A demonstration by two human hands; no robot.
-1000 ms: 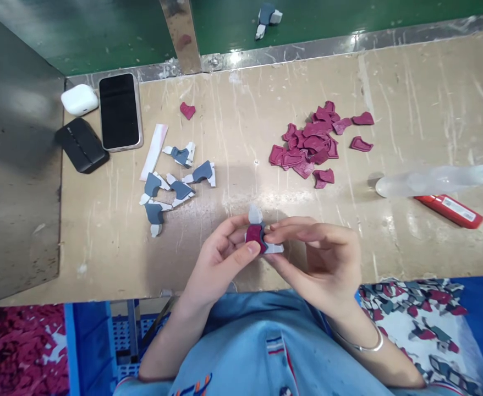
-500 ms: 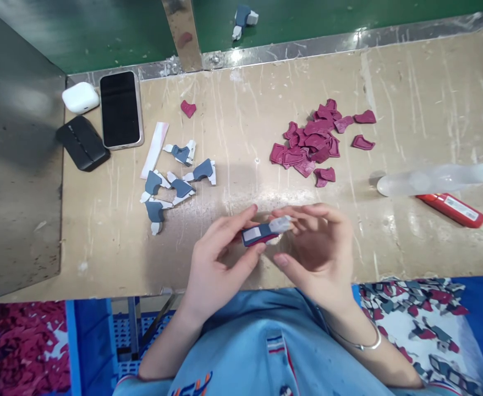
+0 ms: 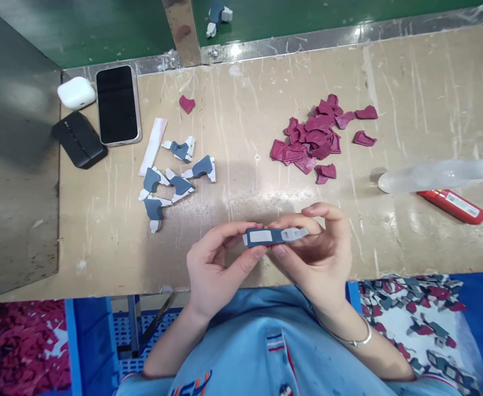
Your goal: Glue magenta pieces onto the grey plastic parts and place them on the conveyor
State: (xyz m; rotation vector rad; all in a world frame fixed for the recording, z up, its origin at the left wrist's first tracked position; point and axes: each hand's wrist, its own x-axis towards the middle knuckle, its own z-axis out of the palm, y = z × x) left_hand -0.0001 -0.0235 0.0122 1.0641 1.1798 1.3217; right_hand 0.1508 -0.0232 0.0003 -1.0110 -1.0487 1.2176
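Note:
Between my hands, above the near edge of the bench, is a small blue-grey and white plastic part [image 3: 260, 236] with a little maroon showing underneath. My left hand [image 3: 220, 261] pinches its left end between thumb and fingers. The thumb and index finger of my right hand [image 3: 319, 253] grip it near the middle, and its pale grey tip points right. Left of my hands lie several similar blue-grey and white parts [image 3: 179, 186]. A pile of maroon plastic pieces [image 3: 318, 137] is farther off to the right, and a single maroon piece [image 3: 187, 104] lies at the back.
At the back left are a phone [image 3: 117, 104], a white case [image 3: 76, 92], a black box [image 3: 80, 140] and a paper strip [image 3: 153, 147]. A translucent bottle [image 3: 435, 176] and red packet [image 3: 454, 207] lie right. Blue bins [image 3: 91, 344] with parts stand below the bench edge.
The part has turned so its white-patched side faces up and it lies more level. My right thumb and fingers have closed onto it; before, the right thumb was apart from it.

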